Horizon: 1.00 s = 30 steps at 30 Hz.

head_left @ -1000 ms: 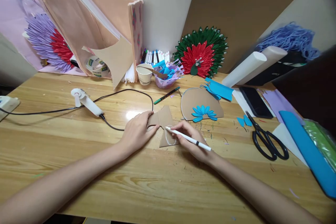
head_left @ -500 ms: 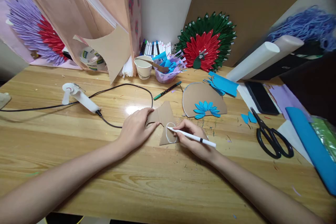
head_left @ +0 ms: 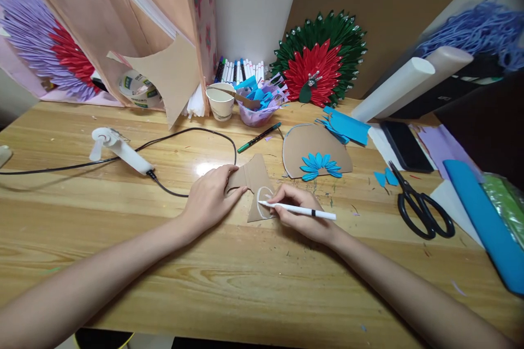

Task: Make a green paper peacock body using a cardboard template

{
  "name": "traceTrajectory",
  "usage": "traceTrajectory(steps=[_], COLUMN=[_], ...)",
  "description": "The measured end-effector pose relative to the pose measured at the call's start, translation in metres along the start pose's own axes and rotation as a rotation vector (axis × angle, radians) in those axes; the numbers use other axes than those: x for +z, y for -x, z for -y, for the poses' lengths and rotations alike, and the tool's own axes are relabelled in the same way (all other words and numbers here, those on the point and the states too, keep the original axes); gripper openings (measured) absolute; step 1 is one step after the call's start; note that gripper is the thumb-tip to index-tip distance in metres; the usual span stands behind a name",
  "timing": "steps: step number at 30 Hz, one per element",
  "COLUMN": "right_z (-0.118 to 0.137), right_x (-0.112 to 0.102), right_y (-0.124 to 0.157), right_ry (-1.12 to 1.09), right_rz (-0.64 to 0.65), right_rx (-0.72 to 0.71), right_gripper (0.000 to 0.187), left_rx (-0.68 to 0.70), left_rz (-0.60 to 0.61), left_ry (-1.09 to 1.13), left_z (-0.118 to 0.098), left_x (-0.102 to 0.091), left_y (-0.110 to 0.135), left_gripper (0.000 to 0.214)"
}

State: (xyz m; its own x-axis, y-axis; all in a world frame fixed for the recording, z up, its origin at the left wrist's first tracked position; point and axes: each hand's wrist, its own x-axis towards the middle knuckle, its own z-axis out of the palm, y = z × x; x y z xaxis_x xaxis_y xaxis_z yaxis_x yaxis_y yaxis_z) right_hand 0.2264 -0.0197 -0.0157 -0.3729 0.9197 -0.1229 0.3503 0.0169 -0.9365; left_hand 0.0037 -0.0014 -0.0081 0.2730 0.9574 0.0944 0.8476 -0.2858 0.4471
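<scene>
My right hand (head_left: 301,208) is closed around a white marker (head_left: 305,210). Its tip meets a small piece of brown cardboard (head_left: 254,174) with curved edges, inside a white rounded outline drawn near the lower end. My left hand (head_left: 210,196) holds the cardboard's left part against the table, thumb and fingers over it. Just behind my right hand lies a larger rounded cardboard piece (head_left: 309,139) with blue paper petals (head_left: 320,166) fanned along its lower edge. A dark green marker (head_left: 258,138) rests on the table beyond the small cardboard.
At left lies a white handheld fan (head_left: 126,155) with a black cord. Black-handled scissors (head_left: 423,207) lie at right, near a phone (head_left: 405,146) and blue paper (head_left: 483,223). Behind stand a paper cup (head_left: 221,104), a bowl of scraps (head_left: 257,114) and a green-red paper fan (head_left: 317,60).
The marker tip has moved slightly left and down on the cardboard, and white strokes now show inside the outline. My left hand keeps its place. The whole view has shifted slightly.
</scene>
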Motion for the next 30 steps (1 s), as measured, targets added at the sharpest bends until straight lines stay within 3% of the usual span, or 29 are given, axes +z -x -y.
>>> traceTrajectory(steps=[5, 9, 12, 16, 30], right_z=[-0.001, -0.001, 0.002, 0.004, 0.002], right_x=[-0.002, -0.004, -0.005, -0.008, -0.016], right_y=[-0.001, -0.001, -0.001, -0.002, -0.003], right_ry=[-0.038, -0.013, -0.032, 0.018, 0.033], right_rz=[-0.018, 0.067, 0.041, 0.115, 0.196], right_rx=[-0.007, 0.028, 0.037, 0.036, -0.007], right_gripper=[0.004, 0.003, 0.004, 0.004, 0.005], left_rx=[-0.006, -0.011, -0.011, -0.01, -0.002], left_rz=[0.007, 0.015, 0.021, 0.02, 0.02], left_ry=[-0.009, -0.012, -0.012, -0.025, -0.014], left_z=[-0.001, -0.001, -0.001, -0.002, -0.002], left_x=[-0.001, -0.002, -0.002, -0.002, -0.002], left_y=[0.0, 0.001, 0.0, -0.001, -0.001], left_gripper=[0.041, 0.041, 0.04, 0.04, 0.04])
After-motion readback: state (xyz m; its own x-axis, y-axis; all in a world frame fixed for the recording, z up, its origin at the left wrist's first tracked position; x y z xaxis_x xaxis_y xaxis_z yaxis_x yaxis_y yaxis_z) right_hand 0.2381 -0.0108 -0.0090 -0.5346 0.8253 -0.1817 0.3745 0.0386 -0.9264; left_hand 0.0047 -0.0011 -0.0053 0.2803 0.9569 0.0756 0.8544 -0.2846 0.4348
